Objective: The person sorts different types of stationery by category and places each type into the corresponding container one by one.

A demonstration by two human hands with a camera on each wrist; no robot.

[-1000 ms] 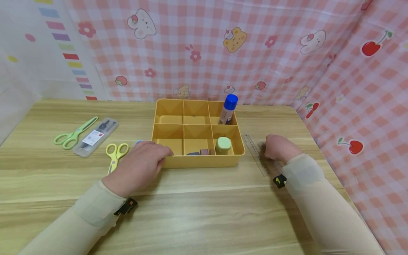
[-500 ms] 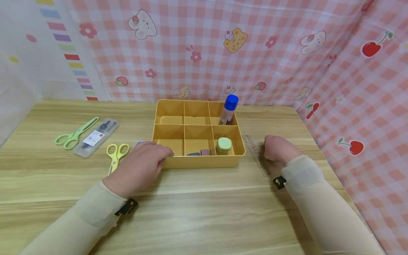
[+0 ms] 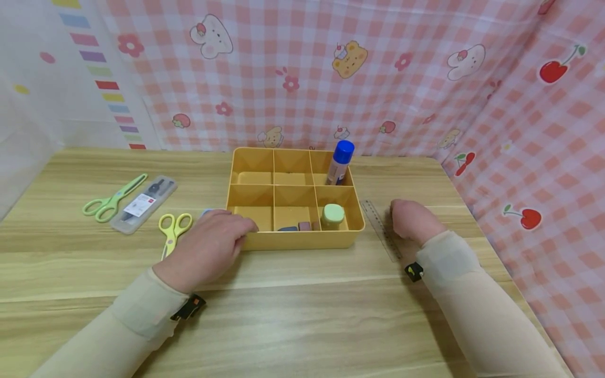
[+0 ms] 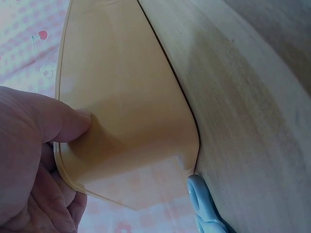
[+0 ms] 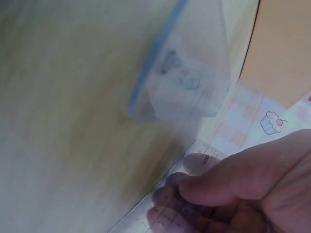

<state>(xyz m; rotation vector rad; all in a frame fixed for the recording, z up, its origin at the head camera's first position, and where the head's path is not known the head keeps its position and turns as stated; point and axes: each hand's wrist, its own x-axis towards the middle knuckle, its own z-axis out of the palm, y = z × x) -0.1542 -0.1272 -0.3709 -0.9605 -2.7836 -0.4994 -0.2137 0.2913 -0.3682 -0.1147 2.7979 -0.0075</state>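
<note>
Looks like ruler pickup: right hand pinches a clear ruler near the box on the bench; left hand grips the box's near rim. Next move likely needs a clean lift, box steady. Vs 1 s ago: clear strip by right fingers no longer shows in head view; box unmoved.

Surface: wood-grain, pale with brown streaks. Toward far side: yellow-orange tray, six compartments, standing flat. Just right of tray: clear ruler, lying slantwise. Left of tray: yellow scissors, blades partly hidden. Farther left: flat clear case, white label, tilted; green scissors just beside it. Light-blue looped handle at tray's left side, mostly hidden in head view.
</note>
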